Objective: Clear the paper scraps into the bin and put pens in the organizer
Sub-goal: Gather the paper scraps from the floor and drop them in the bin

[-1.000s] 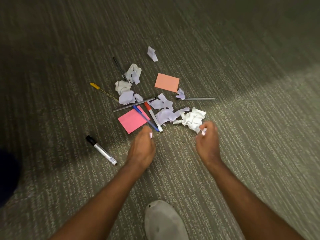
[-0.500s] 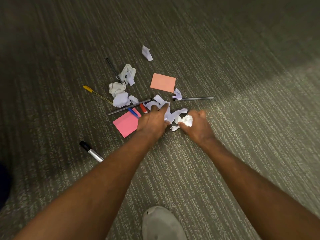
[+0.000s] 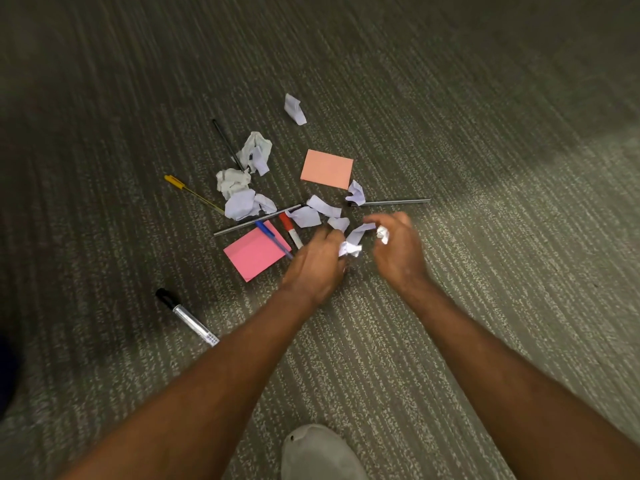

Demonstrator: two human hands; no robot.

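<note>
Crumpled white paper scraps (image 3: 246,204) and pens lie scattered on the carpet. My left hand (image 3: 317,265) grips a white paper wad (image 3: 350,249) at its fingertips. My right hand (image 3: 398,252) is closed on a small crumpled scrap (image 3: 382,234). Just beyond my hands lie loose scraps (image 3: 313,212). A blue pen (image 3: 273,239) crosses a pink sticky pad (image 3: 254,252), with a red marker (image 3: 290,229) beside it. A yellow pen (image 3: 192,192), a black pen (image 3: 227,143) and a black-capped marker (image 3: 185,317) lie to the left. No bin or organizer is in view.
An orange sticky pad (image 3: 327,169) lies behind the pile. Two thin grey rods (image 3: 258,220) (image 3: 394,202) lie among the scraps. One scrap (image 3: 294,109) sits apart at the back. A grey shoe tip (image 3: 320,452) shows at the bottom edge.
Both hands reached into the pile and closed on paper. The big crumpled wad at the right is gone from the floor. My hands have now lifted slightly apart with scraps in them.
</note>
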